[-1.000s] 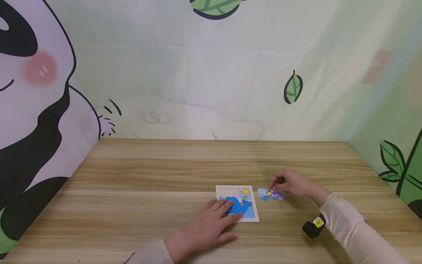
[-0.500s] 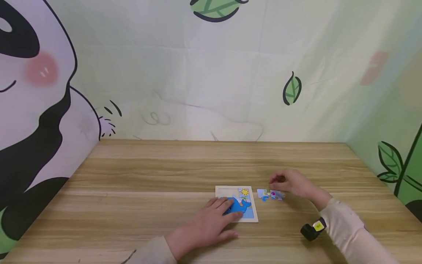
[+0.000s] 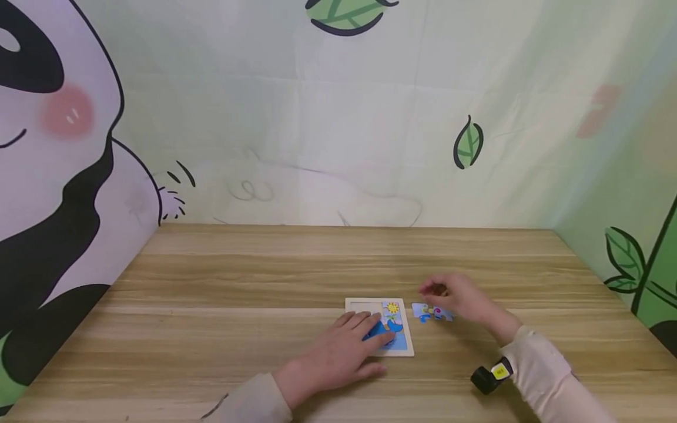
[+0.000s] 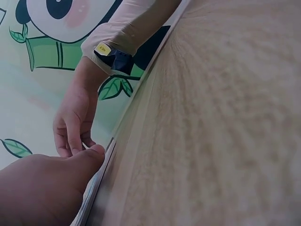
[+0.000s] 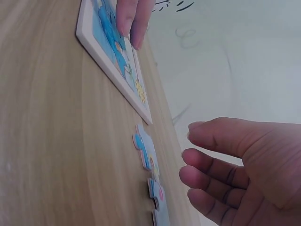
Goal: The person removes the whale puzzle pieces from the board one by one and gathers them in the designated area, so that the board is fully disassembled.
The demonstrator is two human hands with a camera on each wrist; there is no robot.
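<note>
A square wooden puzzle tray (image 3: 409, 346) lies on the table, its picture a blue whale (image 3: 395, 326) with a yellow sun (image 3: 392, 308); the upper left shows bare wood. My left hand (image 3: 338, 352) rests across it with fingers extended, covering much of the whale. Just right of the tray, loose jigsaw pieces (image 3: 419, 309) lie in a row. Above them hovers my right hand (image 3: 459, 295), fingers loosely bent. In the right wrist view a gap shows between its thumb (image 5: 211, 134) and fingers, with nothing held, and the nearest jigsaw piece (image 5: 148, 149) lies below.
The wood-grain table (image 3: 238, 276) reaches back to a printed cloth wall (image 3: 365, 147) with a panda (image 3: 79, 170) at the left. A black strap device with a yellow label (image 3: 499, 371) sits at the right wrist.
My right hand has shifted left and now hovers more over the loose pieces. My left hand has slid slightly right, its fingers hiding more of the whale.
</note>
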